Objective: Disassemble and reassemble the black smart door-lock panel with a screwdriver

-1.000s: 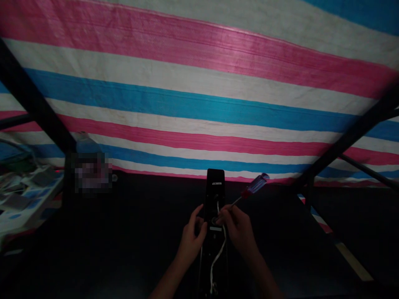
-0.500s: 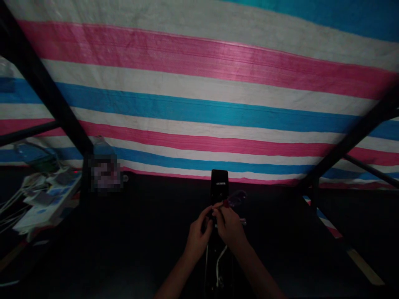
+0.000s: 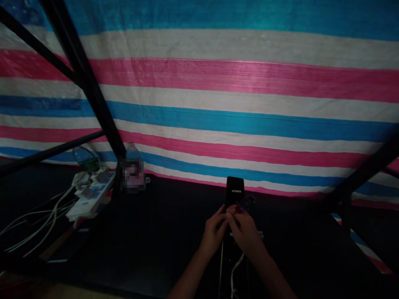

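The right hand (image 3: 245, 232) clasps a screwdriver (image 3: 247, 203) over a panel (image 3: 235, 185), likely stiff, best held edgewise; left hand (image 3: 213, 233), grip unclear.

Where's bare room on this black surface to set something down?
Between power strip and left hand looks bare; so, dimly, does the stretch from right hand toward right post. Crowded: around black device and white cables.

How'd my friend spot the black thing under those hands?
Start at the striped sheet, then look below it for the left hand and right hand, close together. The long black panel reaches past them; a small white label near its rounded end sets it apart from the dark surface.
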The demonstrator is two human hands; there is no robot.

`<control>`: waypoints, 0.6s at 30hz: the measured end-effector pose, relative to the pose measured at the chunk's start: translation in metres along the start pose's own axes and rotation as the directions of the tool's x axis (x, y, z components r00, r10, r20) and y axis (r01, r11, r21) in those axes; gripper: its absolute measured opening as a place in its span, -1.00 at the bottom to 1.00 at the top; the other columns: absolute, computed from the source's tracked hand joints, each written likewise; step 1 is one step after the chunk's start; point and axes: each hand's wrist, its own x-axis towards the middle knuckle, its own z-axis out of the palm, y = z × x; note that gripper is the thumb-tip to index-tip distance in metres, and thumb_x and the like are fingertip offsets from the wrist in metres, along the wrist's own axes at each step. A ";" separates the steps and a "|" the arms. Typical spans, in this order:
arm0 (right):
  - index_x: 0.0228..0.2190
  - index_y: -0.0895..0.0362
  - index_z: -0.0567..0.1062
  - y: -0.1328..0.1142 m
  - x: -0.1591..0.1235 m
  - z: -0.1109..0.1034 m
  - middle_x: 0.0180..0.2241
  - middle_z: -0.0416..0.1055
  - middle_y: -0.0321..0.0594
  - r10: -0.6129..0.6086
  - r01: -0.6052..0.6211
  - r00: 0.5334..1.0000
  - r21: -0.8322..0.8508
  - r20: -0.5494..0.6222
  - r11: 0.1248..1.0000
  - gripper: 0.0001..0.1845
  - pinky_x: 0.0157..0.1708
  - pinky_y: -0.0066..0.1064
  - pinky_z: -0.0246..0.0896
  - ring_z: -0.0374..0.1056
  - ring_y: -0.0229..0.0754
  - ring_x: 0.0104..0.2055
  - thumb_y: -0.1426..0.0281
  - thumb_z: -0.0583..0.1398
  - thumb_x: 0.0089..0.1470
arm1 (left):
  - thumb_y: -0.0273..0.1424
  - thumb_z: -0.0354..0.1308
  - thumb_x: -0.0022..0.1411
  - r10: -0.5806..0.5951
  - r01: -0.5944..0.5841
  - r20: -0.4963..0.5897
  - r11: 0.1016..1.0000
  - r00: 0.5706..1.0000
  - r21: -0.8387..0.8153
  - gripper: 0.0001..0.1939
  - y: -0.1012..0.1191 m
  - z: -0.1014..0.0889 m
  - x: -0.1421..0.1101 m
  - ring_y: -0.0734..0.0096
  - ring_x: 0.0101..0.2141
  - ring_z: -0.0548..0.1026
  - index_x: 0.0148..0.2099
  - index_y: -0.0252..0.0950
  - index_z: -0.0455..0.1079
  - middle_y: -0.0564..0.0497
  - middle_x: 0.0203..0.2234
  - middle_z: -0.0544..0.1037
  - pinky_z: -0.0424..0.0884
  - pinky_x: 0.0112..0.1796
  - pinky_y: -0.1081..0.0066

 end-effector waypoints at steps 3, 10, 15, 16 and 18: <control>-0.40 0.12 0.54 -0.001 0.001 -0.001 -0.44 0.52 -0.20 0.108 -0.098 0.990 0.116 -0.086 0.988 -0.72 -0.35 -0.37 0.35 0.46 -0.12 -0.38 0.22 0.15 0.20 | -0.32 0.15 0.32 -0.023 0.023 -0.029 1.000 0.999 -0.017 -0.75 -0.001 0.003 0.000 0.08 0.17 0.43 -0.08 -0.26 0.61 -0.18 0.10 0.54 0.34 0.16 0.17; -0.40 0.10 0.58 -0.002 -0.002 -0.002 -0.42 0.54 -0.22 0.021 0.009 0.986 0.176 -0.166 0.984 -0.83 -0.37 -0.41 0.39 0.48 -0.13 -0.36 0.33 0.22 0.18 | -0.29 0.22 0.25 -0.054 0.051 -0.082 0.998 0.995 -0.045 -0.77 -0.002 0.005 0.000 0.05 0.07 0.53 -0.17 -0.26 0.64 -0.16 0.01 0.61 0.42 0.08 0.17; -0.20 0.04 0.60 -0.008 -0.009 0.001 -0.27 0.57 -0.13 -0.242 0.251 0.959 0.044 -0.147 0.967 -0.73 -0.22 -0.37 0.46 0.52 -0.13 -0.23 0.47 0.10 0.23 | -0.18 0.27 0.18 -0.077 0.069 -0.137 0.996 0.988 -0.061 -0.71 -0.007 0.005 -0.002 0.06 -0.11 0.62 -0.22 -0.28 0.65 -0.15 -0.15 0.68 0.53 -0.08 0.21; -0.17 0.04 0.59 -0.009 -0.010 0.002 -0.26 0.57 -0.13 -0.270 0.276 0.954 0.034 -0.128 0.960 -0.70 -0.21 -0.37 0.46 0.52 -0.13 -0.22 0.49 0.08 0.24 | -0.16 0.26 0.18 -0.085 0.077 -0.143 0.995 0.986 -0.063 -0.69 -0.009 0.006 -0.002 0.07 -0.14 0.63 -0.19 -0.29 0.64 -0.15 -0.16 0.68 0.55 -0.11 0.22; -0.14 0.04 0.58 -0.012 -0.011 0.003 -0.25 0.57 -0.13 -0.293 0.297 0.951 0.025 -0.100 0.955 -0.67 -0.20 -0.37 0.46 0.52 -0.14 -0.21 0.52 0.06 0.23 | -0.15 0.23 0.20 -0.100 0.090 -0.150 0.994 0.984 -0.067 -0.64 -0.010 0.006 -0.004 0.09 -0.18 0.63 -0.13 -0.31 0.63 -0.14 -0.19 0.69 0.56 -0.15 0.24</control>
